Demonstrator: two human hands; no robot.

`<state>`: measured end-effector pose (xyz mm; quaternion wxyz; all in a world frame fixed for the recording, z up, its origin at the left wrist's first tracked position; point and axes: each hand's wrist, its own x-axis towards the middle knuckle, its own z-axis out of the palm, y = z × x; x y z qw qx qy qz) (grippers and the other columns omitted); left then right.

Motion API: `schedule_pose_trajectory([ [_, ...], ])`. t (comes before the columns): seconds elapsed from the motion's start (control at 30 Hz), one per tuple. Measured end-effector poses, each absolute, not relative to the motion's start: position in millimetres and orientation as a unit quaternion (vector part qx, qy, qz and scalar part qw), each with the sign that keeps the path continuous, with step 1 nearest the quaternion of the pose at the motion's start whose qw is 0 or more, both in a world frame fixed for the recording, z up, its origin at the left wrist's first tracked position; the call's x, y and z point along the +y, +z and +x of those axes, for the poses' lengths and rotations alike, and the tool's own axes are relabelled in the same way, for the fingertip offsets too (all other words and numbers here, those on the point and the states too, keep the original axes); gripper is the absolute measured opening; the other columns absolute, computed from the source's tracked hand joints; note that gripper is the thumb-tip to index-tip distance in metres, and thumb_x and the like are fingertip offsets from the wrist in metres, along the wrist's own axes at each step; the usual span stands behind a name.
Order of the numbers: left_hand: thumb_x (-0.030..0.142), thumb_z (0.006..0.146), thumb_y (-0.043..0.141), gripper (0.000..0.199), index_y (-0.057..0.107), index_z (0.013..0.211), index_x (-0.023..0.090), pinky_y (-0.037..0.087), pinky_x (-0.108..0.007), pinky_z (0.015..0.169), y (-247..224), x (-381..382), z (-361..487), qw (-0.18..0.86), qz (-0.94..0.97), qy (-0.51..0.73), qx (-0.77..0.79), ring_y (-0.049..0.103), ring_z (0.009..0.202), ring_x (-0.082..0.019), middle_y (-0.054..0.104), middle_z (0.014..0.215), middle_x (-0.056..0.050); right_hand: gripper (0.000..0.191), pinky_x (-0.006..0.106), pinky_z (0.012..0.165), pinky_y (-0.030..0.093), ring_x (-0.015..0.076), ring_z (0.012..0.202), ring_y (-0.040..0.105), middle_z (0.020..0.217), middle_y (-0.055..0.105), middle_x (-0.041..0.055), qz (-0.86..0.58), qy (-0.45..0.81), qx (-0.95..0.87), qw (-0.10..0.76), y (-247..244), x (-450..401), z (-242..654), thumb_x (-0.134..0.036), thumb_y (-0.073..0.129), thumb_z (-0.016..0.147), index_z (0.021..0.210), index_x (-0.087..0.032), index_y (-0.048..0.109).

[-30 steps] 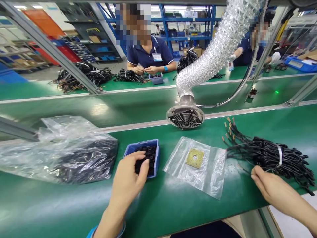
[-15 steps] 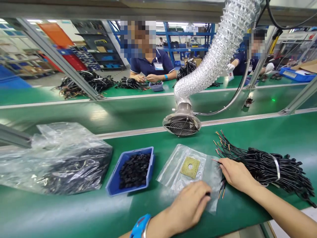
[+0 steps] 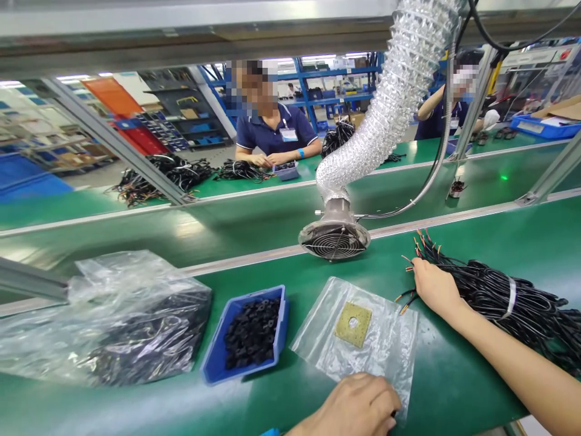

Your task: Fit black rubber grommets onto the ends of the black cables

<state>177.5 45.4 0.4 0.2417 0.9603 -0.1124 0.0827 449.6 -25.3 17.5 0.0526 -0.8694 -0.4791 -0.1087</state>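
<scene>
My left hand (image 3: 356, 406) is at the bottom edge, on the near corner of a clear plastic bag (image 3: 390, 345). Its fingers are curled, and a small dark part shows at the fingertips. My right hand (image 3: 433, 287) lies on the near end of a tied bundle of black cables (image 3: 508, 297). It is closed on one cable, whose coloured wire tips stick out to the left. A blue tray (image 3: 213, 360) of small black parts stands left of the clear bag. A yellow-green square pad (image 3: 353, 315) lies on that bag.
A large crumpled plastic bag of black cables (image 3: 113, 315) lies at the left. A fume extractor fan (image 3: 334, 240) on a silver flexible duct (image 3: 385, 103) hangs over the belt behind the pad. A co-worker (image 3: 272, 130) sits opposite with cable bundles; another person (image 3: 454, 103) is at the far right.
My left hand left the blue tray and moved right to the clear bag's near corner. My right hand shifted from the bundle's near side to its wire ends. The view tilted upward.
</scene>
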Motion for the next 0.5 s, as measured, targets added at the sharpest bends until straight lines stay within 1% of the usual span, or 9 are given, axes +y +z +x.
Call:
schedule_pose_trajectory([
  [0.07, 0.02, 0.089, 0.052, 0.013, 0.053, 0.102, 0.021, 0.052, -0.027, 0.081, 14, 43, 177, 0.258, 0.957, 0.069, -0.116, 0.065, 0.082, -0.017, 0.068, 0.092, -0.003, 0.018, 0.028, 0.057, 0.037, 0.0225, 0.084, 0.066, 0.091, 0.067, 0.0079, -0.868, -0.113, -0.48, 0.058, 18, -27, 451, -0.02, 0.042, 0.097, 0.105, -0.015, 0.057],
  [0.13, 0.019, 0.088, 0.052, 0.014, 0.053, 0.102, 0.019, 0.05, -0.031, 0.092, 27, 41, 177, 0.282, 0.95, 0.052, -0.121, 0.064, 0.084, -0.018, 0.067, 0.092, -0.005, 0.019, 0.029, 0.065, 0.043, 0.0241, 0.091, 0.065, 0.097, 0.067, 0.0093, -0.862, -0.111, -0.49, 0.066, 17, -31, 450, -0.025, 0.044, 0.097, 0.107, -0.016, 0.057],
  [0.2, 0.018, 0.087, 0.051, 0.015, 0.054, 0.102, 0.018, 0.047, -0.034, 0.1, 34, 41, 176, 0.304, 0.942, 0.042, -0.134, 0.062, 0.084, -0.018, 0.066, 0.09, -0.005, 0.022, 0.031, 0.071, 0.046, 0.0241, 0.094, 0.064, 0.102, 0.067, 0.0099, -0.853, -0.104, -0.505, 0.075, 16, -35, 448, -0.027, 0.043, 0.097, 0.11, -0.015, 0.057],
  [0.27, 0.018, 0.087, 0.051, 0.016, 0.054, 0.102, 0.016, 0.045, -0.035, 0.104, 36, 42, 175, 0.325, 0.934, 0.036, -0.146, 0.062, 0.083, -0.018, 0.066, 0.089, -0.006, 0.026, 0.032, 0.075, 0.048, 0.0228, 0.095, 0.064, 0.104, 0.067, 0.009, -0.841, -0.096, -0.526, 0.083, 15, -40, 443, -0.029, 0.042, 0.097, 0.114, -0.016, 0.057],
  [0.37, 0.017, 0.088, 0.05, 0.017, 0.055, 0.104, 0.017, 0.048, -0.032, 0.099, 36, 48, 174, 0.353, 0.923, 0.015, -0.155, 0.062, 0.086, -0.018, 0.067, 0.093, -0.006, 0.035, 0.032, 0.083, 0.05, 0.0214, 0.098, 0.064, 0.108, 0.067, 0.0074, -0.8, -0.082, -0.583, 0.112, 13, -48, 433, -0.036, 0.045, 0.095, 0.124, -0.017, 0.054],
  [0.5, 0.017, 0.088, 0.05, 0.015, 0.056, 0.102, 0.019, 0.052, -0.029, 0.084, 45, 65, 172, 0.365, 0.922, -0.024, -0.128, 0.064, 0.086, -0.019, 0.068, 0.093, -0.005, 0.057, 0.038, 0.084, 0.053, 0.0258, 0.095, 0.064, 0.108, 0.066, 0.0106, -0.75, -0.049, -0.645, 0.14, 14, -59, 425, -0.048, 0.056, 0.088, 0.134, -0.014, 0.048],
])
